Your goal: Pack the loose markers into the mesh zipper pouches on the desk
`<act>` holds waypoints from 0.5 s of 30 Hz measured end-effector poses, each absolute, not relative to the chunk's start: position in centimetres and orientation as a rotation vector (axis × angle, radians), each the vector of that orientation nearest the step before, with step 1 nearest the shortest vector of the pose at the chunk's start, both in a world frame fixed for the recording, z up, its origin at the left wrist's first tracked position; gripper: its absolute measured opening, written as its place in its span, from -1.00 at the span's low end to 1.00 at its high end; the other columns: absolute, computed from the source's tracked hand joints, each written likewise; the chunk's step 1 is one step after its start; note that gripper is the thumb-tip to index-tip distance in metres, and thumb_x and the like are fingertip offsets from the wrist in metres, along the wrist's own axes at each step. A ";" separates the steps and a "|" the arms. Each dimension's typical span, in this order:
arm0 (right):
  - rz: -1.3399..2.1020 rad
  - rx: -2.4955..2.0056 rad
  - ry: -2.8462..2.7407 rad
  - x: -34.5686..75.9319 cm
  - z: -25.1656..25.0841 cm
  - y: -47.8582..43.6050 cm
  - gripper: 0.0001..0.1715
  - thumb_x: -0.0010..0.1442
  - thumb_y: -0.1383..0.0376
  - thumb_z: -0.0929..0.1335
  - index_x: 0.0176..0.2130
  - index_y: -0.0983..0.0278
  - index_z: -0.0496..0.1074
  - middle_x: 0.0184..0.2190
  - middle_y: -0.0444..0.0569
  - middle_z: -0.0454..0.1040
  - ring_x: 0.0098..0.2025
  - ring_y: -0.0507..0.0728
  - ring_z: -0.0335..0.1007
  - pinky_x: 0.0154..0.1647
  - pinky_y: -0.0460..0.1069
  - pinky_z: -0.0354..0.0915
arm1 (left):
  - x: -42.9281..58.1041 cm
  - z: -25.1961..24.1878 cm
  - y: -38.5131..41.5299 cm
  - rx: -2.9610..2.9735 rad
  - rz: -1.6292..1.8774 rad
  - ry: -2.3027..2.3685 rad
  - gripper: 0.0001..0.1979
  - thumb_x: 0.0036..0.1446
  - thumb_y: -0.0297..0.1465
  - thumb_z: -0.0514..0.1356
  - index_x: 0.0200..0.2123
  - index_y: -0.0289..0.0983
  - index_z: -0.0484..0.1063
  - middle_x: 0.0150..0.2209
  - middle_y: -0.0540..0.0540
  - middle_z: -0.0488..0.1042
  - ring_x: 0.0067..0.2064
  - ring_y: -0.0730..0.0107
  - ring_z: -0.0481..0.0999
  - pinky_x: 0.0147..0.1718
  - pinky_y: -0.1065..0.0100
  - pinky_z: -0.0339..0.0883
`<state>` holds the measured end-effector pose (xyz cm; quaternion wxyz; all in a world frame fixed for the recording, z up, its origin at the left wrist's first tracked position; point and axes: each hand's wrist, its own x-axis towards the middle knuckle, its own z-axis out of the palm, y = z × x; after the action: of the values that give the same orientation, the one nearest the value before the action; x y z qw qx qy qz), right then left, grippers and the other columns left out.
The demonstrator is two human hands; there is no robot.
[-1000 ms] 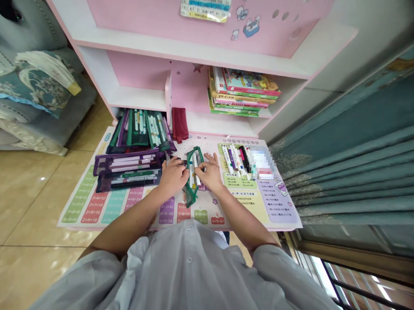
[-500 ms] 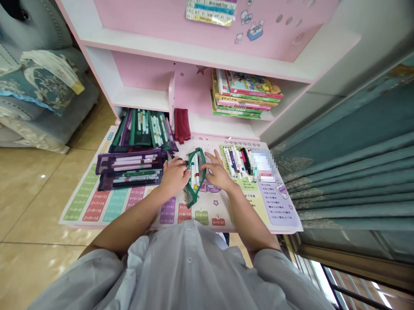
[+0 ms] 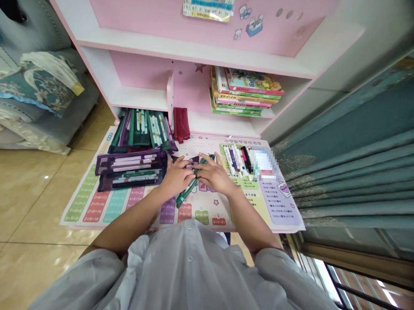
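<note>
— How are the hands seen?
— The left hand (image 3: 176, 176) is curled onto the green pouch (image 3: 185, 195). The right hand (image 3: 214, 176) is laid over its upper part with the fingers nearly straight. The two hands are met fingertip to fingertip.
— And where is the pouch found?
— It is lain slantwise on the printed mat (image 3: 277, 199), between the stacked pouches (image 3: 131, 170) and the loose markers (image 3: 237, 159).

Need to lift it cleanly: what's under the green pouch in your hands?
The green pouch lies on the printed desk mat, its near end over the number squares. The left hand and right hand cover its far part, so anything beneath there is hidden.
</note>
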<state>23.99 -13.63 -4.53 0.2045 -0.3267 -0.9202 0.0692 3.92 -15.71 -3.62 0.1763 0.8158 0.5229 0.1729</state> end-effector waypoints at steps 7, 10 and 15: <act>0.225 -0.966 -2.488 24.2 -5.2 -13.2 -0.77 0.27 0.25 0.35 -0.41 0.17 0.54 -0.37 -0.10 0.58 0.01 0.18 0.45 0.40 0.37 -0.37 | 2.5 -2.1 -15.5 2.281 0.437 1.523 -0.78 0.21 -0.21 0.19 -0.26 -0.15 0.61 0.13 -0.12 0.46 0.34 -0.06 0.15 0.27 -0.32 -0.15; 0.269 -1.039 -2.449 25.0 -4.9 -12.9 -0.81 0.24 0.25 0.37 -0.40 0.18 0.55 -0.36 -0.08 0.58 0.00 0.20 0.45 0.39 0.38 -0.34 | 0.5 -1.4 -15.1 2.267 0.361 1.563 -0.66 -0.04 -0.11 0.38 -0.22 -0.16 0.60 0.20 -0.16 0.39 0.35 -0.19 0.10 0.30 -0.33 -0.22; 0.338 -1.107 -2.457 26.2 -4.6 -12.6 -0.85 0.23 0.23 0.38 -0.36 0.20 0.52 -0.32 -0.05 0.56 0.01 0.23 0.42 0.36 0.40 -0.22 | -1.2 -1.2 -14.4 2.261 0.287 1.574 -0.84 -0.06 -0.32 0.38 -0.32 -0.11 0.61 0.16 -0.10 0.44 0.35 -0.16 0.12 0.29 -0.34 -0.23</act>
<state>26.16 -12.60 -4.60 0.2111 -0.3984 -0.8843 0.1215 -1.23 -14.39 -1.24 0.1846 0.8023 0.5584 0.1017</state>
